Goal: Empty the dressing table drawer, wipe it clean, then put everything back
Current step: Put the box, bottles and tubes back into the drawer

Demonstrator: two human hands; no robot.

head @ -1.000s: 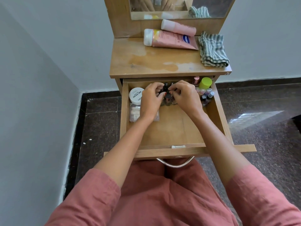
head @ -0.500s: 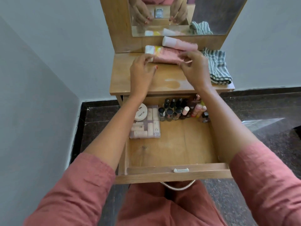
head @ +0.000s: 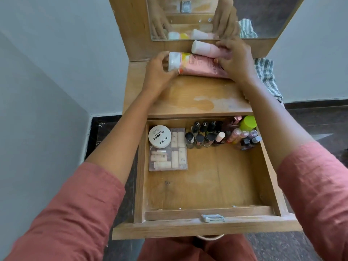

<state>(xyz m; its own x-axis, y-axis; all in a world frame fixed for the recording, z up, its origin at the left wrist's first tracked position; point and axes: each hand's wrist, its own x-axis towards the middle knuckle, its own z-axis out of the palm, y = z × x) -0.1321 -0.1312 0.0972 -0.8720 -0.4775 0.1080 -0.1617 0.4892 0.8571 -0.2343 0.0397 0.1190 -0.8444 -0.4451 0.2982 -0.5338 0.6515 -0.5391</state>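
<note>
The wooden drawer (head: 207,185) stands pulled out below the dressing table top (head: 188,98). At its back lie a white round nail polish tub (head: 159,136), a clear pouch of small tubes (head: 169,157), a row of nail polish bottles (head: 204,136) and a green-capped bottle (head: 247,123). On the table top my left hand (head: 158,74) grips the white cap end of a large pink tube (head: 197,65). My right hand (head: 233,59) closes over a smaller pink tube (head: 204,48) lying on top of it.
A striped grey cloth (head: 267,78) lies at the right of the table top, partly behind my right arm. A mirror (head: 207,16) rises at the back. White walls flank the table; dark stone floor (head: 310,117) lies on both sides.
Both hands left the bottles in the drawer, rose to the table top and took hold of the two pink tubes. The camera has come closer to the drawer.
</note>
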